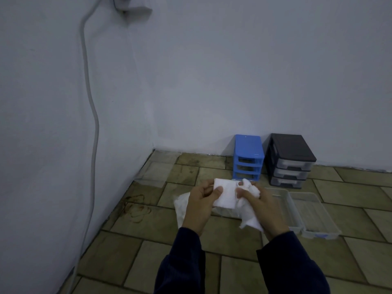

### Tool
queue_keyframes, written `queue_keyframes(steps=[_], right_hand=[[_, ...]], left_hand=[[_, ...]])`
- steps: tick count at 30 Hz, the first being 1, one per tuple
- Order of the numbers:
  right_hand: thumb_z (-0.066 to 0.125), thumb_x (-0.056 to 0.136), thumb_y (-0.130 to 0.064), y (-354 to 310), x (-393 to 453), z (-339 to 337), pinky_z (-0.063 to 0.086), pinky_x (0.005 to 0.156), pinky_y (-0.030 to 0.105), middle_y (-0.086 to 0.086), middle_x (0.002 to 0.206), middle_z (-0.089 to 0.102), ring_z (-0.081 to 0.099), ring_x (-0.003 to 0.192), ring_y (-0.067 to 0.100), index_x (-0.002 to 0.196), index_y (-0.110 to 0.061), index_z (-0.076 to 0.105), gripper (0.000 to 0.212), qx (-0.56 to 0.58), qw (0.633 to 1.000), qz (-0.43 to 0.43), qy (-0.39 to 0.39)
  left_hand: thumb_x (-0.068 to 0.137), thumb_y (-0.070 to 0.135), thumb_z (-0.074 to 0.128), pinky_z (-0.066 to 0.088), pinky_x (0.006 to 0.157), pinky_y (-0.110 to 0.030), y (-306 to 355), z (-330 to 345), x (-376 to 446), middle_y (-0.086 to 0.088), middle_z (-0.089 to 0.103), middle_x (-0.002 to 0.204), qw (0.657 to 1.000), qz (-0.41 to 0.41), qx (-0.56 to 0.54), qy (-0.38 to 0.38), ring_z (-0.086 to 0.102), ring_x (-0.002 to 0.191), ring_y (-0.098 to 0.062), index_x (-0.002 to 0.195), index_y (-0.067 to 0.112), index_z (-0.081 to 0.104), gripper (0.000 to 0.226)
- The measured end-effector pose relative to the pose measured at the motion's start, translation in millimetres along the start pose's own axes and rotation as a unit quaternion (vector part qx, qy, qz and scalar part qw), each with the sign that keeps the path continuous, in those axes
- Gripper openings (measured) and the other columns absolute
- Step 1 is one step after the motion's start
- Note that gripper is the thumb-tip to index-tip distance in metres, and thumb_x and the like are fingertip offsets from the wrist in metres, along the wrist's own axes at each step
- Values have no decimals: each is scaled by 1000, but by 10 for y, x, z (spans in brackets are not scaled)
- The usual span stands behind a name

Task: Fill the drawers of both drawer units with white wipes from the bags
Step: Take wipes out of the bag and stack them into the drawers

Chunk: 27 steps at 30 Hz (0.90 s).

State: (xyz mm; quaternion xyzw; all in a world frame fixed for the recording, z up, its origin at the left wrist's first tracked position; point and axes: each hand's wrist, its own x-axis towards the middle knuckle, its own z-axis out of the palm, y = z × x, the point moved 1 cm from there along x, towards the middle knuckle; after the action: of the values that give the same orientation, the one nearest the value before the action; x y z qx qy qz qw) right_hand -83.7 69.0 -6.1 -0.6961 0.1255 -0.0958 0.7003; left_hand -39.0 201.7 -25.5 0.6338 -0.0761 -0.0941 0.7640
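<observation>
From the head view, the person seems to be flattening or folding a wipe (pixel 225 195) before it goes into a drawer. The left hand (pixel 200 205) pinches its near-left edge, thumb on top, fingers curled behind. The right hand (pixel 259 205) pinches the wipe's right edge with the thumb and, in the same grip, clutches a crumpled wad (pixel 250 211) of more white wipes that hangs down past the wrist.

To do this well, I'd say keep the sheet taut between both thumbs, fold it small enough for a drawer, and not let the wad slip out of the right hand while doing so.

Beneath the hands, on the floor (pixel 148 262), lies a clear bag (pixel 182 206) with wipes, peeking out left of the left hand. Two clear trays (pixel 314 213), probably drawers pulled out, sit just right of the right hand. Beyond the hands, against the wall, stand the blue unit (pixel 248 158) and, right of it, the black unit (pixel 290 160); the blue one's slots look empty, though I can't be sure. A cable (pixel 91 115) runs down the wall, far left.
</observation>
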Motion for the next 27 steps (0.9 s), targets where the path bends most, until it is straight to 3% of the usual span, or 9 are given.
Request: queue_keyframes(steps=[2,4,7,11,14,16,18,21,27], right_hand=[[53,90,-11,22,24,-27,48,64,28,16,105,60,57,84,22,107,-4,57,18,53,998,38,2],[50,91,-11,21,28,-51,47,69,32,20,106,60,58,84,22,113,-1,54,24,90,995,51,1],[51,92,-17,26,41,-62,50,67,26,20,96,64,61,76,18,110,5,55,29,118,992,49,-5],[47,93,-28,22,40,-3,49,67,23,8,87,63,60,76,16,94,-11,56,20,105,994,33,-14],[46,94,-21,30,42,63,46,56,11,-2,73,64,61,67,9,88,-9,55,16,86,996,-2,-5],[47,94,-19,35,29,63,47,54,11,2,80,63,64,63,3,97,-5,54,15,79,997,-9,-13],[45,95,-21,12,6,53,49,54,14,6,87,63,65,63,1,104,-3,51,21,80,996,-15,-34],[42,96,-24,13,5,27,48,52,13,4,87,63,63,61,-1,103,-3,52,25,66,997,-20,-45],[53,91,-12,1,5,21,49,52,16,1,79,68,66,63,5,90,-10,60,8,71,996,-20,-47]], left_hand=[[92,4,54,55,72,-26,-11,-27,-4,-12,64,109,999,23,12,31,62,97,-22,117,10,53,26],[92,2,52,54,68,-26,-24,-54,-9,-8,63,100,997,40,22,55,61,88,-18,113,15,48,24],[94,-1,47,50,74,-31,5,-76,-13,1,57,91,994,67,59,56,56,85,-16,96,22,49,23],[92,-4,45,47,75,-15,26,-13,-8,2,65,86,991,78,110,0,59,86,-12,73,15,64,33],[88,12,60,50,82,-20,28,89,8,4,72,89,993,52,92,-50,65,90,-10,82,27,74,21],[80,29,72,52,88,-31,35,121,-6,-1,72,99,994,46,83,-57,65,98,-17,88,25,74,9],[67,40,79,54,87,-34,24,119,-11,-5,69,105,989,68,100,-81,64,101,-19,95,20,73,35],[66,34,78,56,81,-34,27,109,-25,-10,69,103,985,91,107,-98,66,96,-23,102,9,72,44],[85,14,67,53,73,-24,41,86,-21,-8,70,90,990,73,110,-50,65,86,-18,94,9,73,12]])
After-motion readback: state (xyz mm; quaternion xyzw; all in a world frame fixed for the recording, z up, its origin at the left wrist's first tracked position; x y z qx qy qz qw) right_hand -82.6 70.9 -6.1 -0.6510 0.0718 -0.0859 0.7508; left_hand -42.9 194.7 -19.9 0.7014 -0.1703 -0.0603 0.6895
